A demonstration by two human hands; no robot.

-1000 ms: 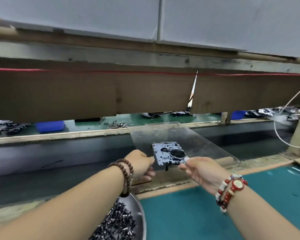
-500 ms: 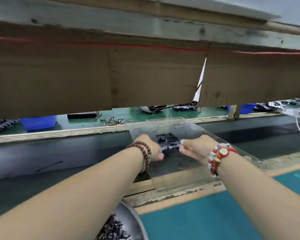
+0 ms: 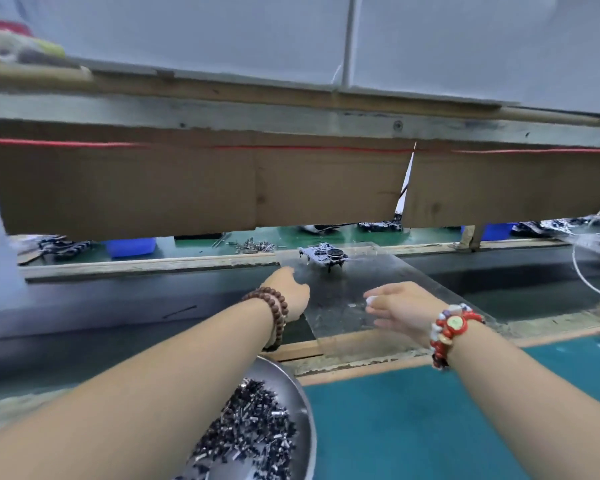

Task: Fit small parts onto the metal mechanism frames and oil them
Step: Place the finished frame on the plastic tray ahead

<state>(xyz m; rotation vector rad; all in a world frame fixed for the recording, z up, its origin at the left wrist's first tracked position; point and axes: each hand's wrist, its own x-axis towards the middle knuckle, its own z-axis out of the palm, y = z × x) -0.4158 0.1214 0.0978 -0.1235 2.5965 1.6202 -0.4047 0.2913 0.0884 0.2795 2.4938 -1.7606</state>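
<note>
While both hands reach forward over the clear sheet point(image 3: 357, 299), one frame point(image 3: 323, 255) sits at the sheet's far end, well apart from either hand and touched by neither. The left hand point(image 3: 288, 292) is loosely spread with its fingers blurred, holding nothing, its fingertips at the sheet's left edge. The right hand point(image 3: 400, 306) lies palm inward with fingers straight and relaxed, also holding nothing; a pale cot covers one fingertip. Each wrist carries one bracelet: brown beads point(image 3: 272, 308) on the left, red and white beads point(image 3: 449, 327) on the right. One metal dish point(image 3: 291, 386) near the left forearm holds a heap of small dark parts point(image 3: 250, 431), too many to count. A teal mat point(image 3: 413, 427) covers the near worktop. The sheet bridges a dark belt point(image 3: 118, 323) running left to right. Beyond the belt, on the far green worktop, two blue bins point(image 3: 130, 245) show, one left and one right, with loose metal pieces point(image 3: 253, 245) between them. Two cardboard panels point(image 3: 153, 188) hang above.
</note>
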